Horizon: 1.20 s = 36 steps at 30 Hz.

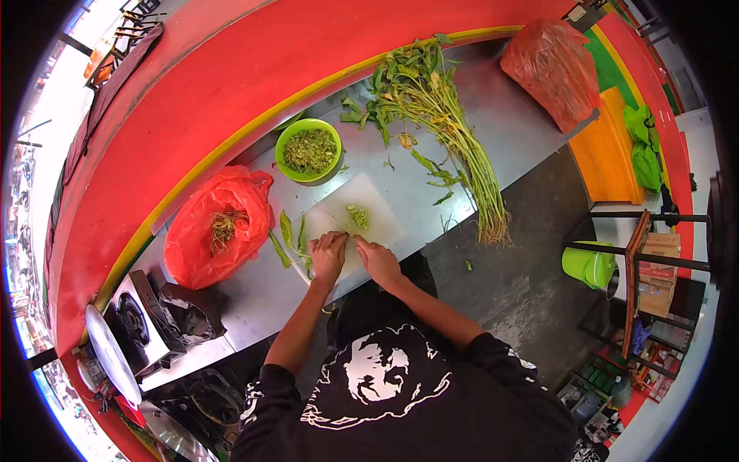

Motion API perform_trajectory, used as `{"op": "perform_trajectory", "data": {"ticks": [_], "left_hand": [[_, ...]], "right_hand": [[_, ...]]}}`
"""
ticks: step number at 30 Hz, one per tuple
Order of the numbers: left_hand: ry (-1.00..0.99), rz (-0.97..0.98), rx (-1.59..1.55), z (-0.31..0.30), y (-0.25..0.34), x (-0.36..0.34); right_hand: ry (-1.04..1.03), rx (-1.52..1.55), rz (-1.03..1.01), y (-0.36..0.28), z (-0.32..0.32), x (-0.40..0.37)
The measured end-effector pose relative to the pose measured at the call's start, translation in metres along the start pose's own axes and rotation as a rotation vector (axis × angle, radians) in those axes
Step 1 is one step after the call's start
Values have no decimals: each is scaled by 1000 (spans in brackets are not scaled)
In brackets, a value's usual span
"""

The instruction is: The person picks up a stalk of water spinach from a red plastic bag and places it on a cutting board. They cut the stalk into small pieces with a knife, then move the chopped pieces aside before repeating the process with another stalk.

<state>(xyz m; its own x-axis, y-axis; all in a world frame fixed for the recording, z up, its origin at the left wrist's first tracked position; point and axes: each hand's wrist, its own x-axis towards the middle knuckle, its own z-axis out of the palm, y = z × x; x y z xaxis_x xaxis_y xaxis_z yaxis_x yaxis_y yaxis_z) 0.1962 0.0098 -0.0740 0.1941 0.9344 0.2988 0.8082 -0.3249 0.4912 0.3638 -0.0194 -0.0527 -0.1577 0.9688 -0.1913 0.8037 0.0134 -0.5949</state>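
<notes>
My left hand (329, 256) is closed on green stalks at the white cutting board (377, 202), and long leaves (286, 229) stick out to its left. Beside it, my right hand (377, 260) is closed on a knife, whose thin blade is hard to make out against the board. Small chopped green pieces (358, 216) lie just above my hands. A green bowl (308, 151) of chopped greens stands behind the board. To the right lies a large bundle of long-stemmed greens (462, 142), its roots towards me.
A red plastic bag (219, 227) with plant scraps sits left on the metal table (258, 304), near a stove (132, 317). Another red bag (552, 73) is at the far right end. An orange chair (608, 154) and green bucket (589, 266) stand at right.
</notes>
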Motion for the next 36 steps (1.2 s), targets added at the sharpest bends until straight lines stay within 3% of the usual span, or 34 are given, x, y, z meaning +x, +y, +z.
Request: {"op": "perform_trajectory", "data": {"ticks": [11, 17, 25, 36], "left_hand": [[38, -6, 1, 3, -1, 1], [12, 5, 13, 1, -2, 3], [27, 43, 65, 3, 1, -2], [58, 34, 95, 7, -2, -8]], "right_hand": [[45, -57, -33, 8, 2, -10], [-64, 5, 30, 0, -16, -13], [71, 23, -42, -3, 3, 10], [-29, 30, 28, 1, -15, -19]]}}
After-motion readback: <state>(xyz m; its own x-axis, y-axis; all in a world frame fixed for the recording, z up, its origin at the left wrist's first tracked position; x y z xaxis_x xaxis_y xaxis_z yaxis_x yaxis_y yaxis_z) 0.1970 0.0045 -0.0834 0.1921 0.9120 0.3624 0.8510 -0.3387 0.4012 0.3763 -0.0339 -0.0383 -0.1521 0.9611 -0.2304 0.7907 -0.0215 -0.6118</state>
